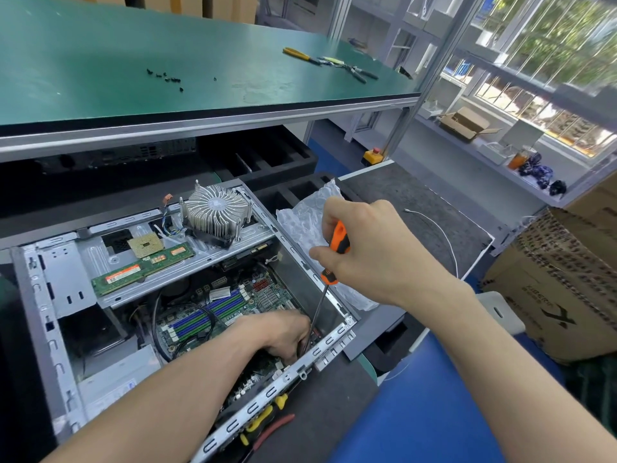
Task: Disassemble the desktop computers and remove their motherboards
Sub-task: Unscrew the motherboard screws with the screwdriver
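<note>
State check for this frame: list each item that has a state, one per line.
computer case: side open, interior exposed
motherboard: still inside the case
heatsink: removed, resting on the case's drive bracket
RAM stick: removed, lying on the bracket
CPU: out, lying on the bracket
screwdriver: gripped, tip down in the case
right hand: holds the screwdriver handle
left hand: inside the case at the shaft tip

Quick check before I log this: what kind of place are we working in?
Most likely an electronics repair or teardown workshop: a green-matted workbench with pliers and loose screws, an opened computer case with its motherboard exposed, and cardboard boxes alongside.
</note>
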`<state>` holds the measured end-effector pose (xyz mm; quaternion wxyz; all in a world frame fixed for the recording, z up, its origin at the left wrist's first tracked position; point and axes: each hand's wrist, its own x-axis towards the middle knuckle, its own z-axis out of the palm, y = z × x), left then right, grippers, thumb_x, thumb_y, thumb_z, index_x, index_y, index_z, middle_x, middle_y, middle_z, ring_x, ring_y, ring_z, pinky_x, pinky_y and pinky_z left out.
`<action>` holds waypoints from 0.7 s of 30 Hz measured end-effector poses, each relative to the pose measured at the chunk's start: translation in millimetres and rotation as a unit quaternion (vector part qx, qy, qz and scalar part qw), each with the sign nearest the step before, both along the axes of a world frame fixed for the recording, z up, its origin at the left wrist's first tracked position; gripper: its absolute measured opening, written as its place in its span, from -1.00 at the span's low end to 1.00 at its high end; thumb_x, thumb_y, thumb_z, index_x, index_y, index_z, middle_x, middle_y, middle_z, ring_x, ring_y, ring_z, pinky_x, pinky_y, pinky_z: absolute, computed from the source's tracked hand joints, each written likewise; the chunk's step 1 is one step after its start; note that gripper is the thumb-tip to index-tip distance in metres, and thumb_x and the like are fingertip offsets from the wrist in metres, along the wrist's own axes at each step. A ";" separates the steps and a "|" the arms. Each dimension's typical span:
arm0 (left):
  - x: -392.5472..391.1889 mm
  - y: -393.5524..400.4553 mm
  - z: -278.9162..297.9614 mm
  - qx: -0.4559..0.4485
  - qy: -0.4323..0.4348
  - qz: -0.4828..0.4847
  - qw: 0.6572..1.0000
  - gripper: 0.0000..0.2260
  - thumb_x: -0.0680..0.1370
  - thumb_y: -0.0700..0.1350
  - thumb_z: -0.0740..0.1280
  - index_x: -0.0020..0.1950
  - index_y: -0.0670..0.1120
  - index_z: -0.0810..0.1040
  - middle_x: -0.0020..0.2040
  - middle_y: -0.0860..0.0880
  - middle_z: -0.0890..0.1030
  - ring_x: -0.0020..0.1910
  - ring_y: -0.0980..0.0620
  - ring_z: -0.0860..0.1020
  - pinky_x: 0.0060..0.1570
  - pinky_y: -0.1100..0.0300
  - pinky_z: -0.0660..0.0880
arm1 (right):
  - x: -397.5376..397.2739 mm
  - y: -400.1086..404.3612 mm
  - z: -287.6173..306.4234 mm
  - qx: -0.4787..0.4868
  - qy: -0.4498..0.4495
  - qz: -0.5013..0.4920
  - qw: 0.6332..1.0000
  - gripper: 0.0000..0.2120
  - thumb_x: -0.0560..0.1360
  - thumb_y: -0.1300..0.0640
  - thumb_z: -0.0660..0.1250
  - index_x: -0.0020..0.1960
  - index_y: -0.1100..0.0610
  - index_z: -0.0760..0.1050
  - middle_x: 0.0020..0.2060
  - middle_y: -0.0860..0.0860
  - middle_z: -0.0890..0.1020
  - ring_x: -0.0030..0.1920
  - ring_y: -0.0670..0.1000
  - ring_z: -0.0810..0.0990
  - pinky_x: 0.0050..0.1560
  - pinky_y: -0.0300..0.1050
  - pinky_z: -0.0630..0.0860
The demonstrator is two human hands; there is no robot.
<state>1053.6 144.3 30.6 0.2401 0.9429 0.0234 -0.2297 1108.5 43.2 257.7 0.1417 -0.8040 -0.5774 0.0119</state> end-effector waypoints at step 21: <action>2.2 1.8 -4.2 -0.006 0.034 0.018 0.999 -0.78 0.41 -0.28 0.43 0.05 -0.18 0.62 -0.21 -0.06 0.59 -0.33 0.02 0.55 -0.60 0.39 0.34 | 3.9 1.2 -1.4 0.021 0.015 0.011 1.000 -0.81 0.51 0.10 0.43 -0.08 0.10 0.41 -0.39 -0.11 0.57 -0.23 0.04 0.60 -0.15 0.00 0.53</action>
